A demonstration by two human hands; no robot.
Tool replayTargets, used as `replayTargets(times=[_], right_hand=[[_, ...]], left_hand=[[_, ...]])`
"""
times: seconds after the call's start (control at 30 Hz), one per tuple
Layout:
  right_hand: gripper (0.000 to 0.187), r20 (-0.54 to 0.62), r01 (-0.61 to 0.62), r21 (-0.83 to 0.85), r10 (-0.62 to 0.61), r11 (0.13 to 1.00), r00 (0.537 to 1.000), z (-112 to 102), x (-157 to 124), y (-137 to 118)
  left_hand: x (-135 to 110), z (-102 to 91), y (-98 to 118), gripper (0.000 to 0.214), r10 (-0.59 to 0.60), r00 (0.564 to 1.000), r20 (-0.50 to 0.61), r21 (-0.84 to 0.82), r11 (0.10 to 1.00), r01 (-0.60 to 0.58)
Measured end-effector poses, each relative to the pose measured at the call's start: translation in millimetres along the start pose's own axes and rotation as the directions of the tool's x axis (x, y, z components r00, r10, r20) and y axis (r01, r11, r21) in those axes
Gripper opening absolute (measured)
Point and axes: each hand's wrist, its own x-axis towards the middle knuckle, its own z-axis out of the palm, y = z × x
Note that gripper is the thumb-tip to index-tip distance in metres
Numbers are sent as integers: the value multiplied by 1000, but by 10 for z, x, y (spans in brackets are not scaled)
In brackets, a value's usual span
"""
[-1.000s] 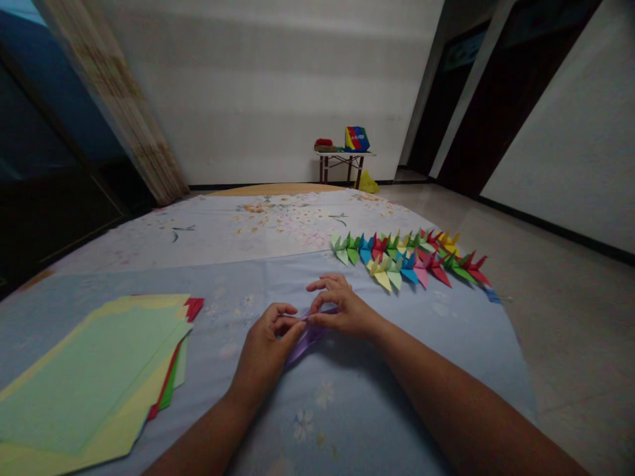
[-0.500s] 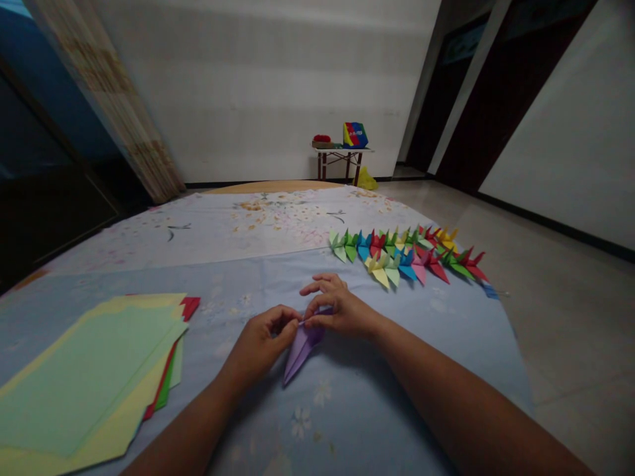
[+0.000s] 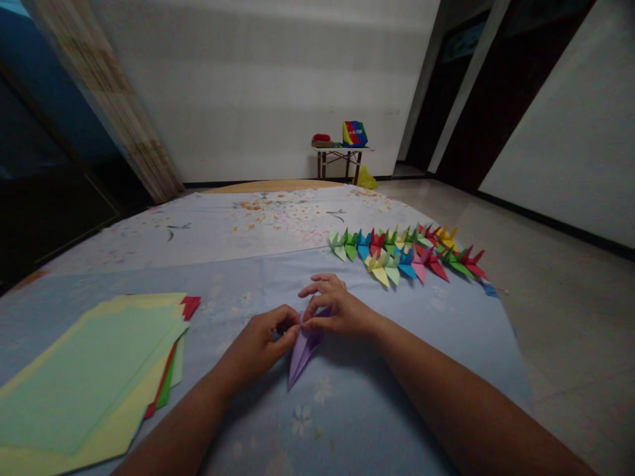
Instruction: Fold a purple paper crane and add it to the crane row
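A folded piece of purple paper (image 3: 301,352) lies on the pale blue floral cloth (image 3: 377,396), its narrow point toward me. My left hand (image 3: 260,344) pinches its upper left edge with thumb and forefinger. My right hand (image 3: 333,311) pinches the upper right edge, its other fingers raised and spread a little. The two hands meet at the top of the paper.
A stack of green, yellow and red paper sheets (image 3: 89,370) lies at the left. Two rows of several folded coloured paper cranes (image 3: 404,254) sit beyond my right hand. A small table (image 3: 340,162) with coloured things stands at the far wall. Bare floor is at the right.
The purple paper has turned from lying flat between my hands to pointing toward me. Both hands have drawn closer together at its top.
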Motion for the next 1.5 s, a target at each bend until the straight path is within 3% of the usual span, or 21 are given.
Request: replayTargets(times=[0.33, 0.8, 1.03, 1.5], right_hand=[[6, 32, -11, 11, 11, 1000, 999, -5, -3, 4], [5, -19, -44, 49, 45, 998, 999, 20, 1, -8], [6, -33, -47, 53, 49, 998, 998, -7, 10, -9], [4, -23, -33, 19, 34, 999, 999, -2, 7, -22]], left_hand=[[15, 60, -51, 13, -8, 998, -60, -71, 997, 4], [5, 139, -66, 17, -123, 983, -133, -234, 968, 89], [11, 158, -74, 24, -203, 975, -86, -446, 883, 144], [30, 172, 8, 28, -372, 928, -30, -628, 729, 272]])
